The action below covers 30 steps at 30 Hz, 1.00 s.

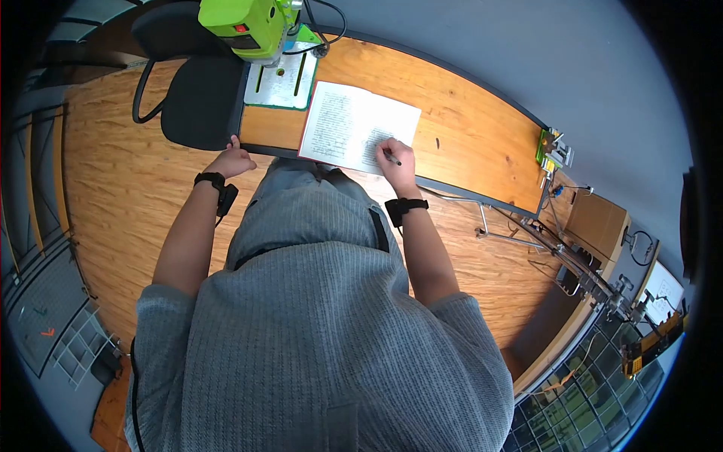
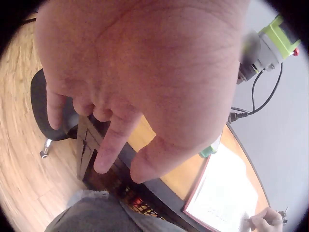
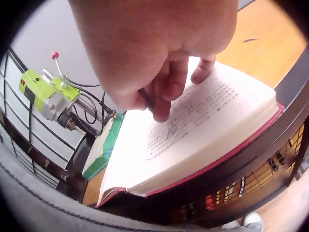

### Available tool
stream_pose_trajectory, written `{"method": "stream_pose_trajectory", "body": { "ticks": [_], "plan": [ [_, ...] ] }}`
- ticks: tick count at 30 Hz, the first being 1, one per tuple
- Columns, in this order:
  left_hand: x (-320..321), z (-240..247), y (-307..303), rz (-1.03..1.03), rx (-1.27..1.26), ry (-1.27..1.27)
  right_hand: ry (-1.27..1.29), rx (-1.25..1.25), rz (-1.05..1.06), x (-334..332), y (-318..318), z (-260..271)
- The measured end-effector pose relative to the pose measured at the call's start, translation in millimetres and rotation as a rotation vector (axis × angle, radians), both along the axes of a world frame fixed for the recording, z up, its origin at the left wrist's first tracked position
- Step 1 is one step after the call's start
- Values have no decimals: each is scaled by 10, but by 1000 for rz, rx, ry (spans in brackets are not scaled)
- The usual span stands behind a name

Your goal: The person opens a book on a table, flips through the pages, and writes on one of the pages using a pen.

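An open book [image 1: 331, 124] with a red cover edge and printed pages lies at the front edge of the wooden table [image 1: 482, 128]. My right hand [image 1: 398, 160] rests on its right-hand page and pinches a dark pen [image 1: 391, 157] between thumb and fingers. Seen from the right wrist, the pen's tip is hidden behind the fingers, close over the lines of print. My left hand [image 1: 232, 160] hangs near the table edge beside the chair, holding nothing. In the left wrist view, thumb, index and little finger stretch out, while the middle ones bend loosely.
A green drill press [image 1: 245, 26] stands on its slotted metal base [image 1: 282, 79], left of the book. A black chair [image 1: 199, 102] is at the table's left end. Small green-and-metal tools [image 1: 555, 151] sit at the right end. A cardboard box [image 1: 596, 226] stands beyond.
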<state>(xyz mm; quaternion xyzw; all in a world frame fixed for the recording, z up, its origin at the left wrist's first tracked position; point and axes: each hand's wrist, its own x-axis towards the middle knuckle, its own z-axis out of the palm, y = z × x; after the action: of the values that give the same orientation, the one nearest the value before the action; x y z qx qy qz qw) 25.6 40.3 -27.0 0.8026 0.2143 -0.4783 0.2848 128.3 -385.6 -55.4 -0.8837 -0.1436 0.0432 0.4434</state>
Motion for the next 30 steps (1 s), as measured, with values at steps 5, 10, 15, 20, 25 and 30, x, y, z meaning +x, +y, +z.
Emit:
{"method": "stream_pose_trajectory", "body": {
  "ticks": [5,10,15,20,25,30],
  "plan": [
    [-3,-58,0,19,4,3,21,-19,53,-6,-26,-60],
    [-30,-122,-9,11,31,-9,-80,-66,114,-4,-45,-44],
    [-23,-79,-10,-16,16,-22,-30,-19,21,0,-12,-5],
    [-49,-169,9,-26,24,-27,16,-36,148,37,-52,48],
    [-88,-200,24,0,17,-62,68,3,56,43,-48,2],
    [-65,-158,-2,-11,20,-56,70,-39,77,67,-80,-20]
  ]
}}
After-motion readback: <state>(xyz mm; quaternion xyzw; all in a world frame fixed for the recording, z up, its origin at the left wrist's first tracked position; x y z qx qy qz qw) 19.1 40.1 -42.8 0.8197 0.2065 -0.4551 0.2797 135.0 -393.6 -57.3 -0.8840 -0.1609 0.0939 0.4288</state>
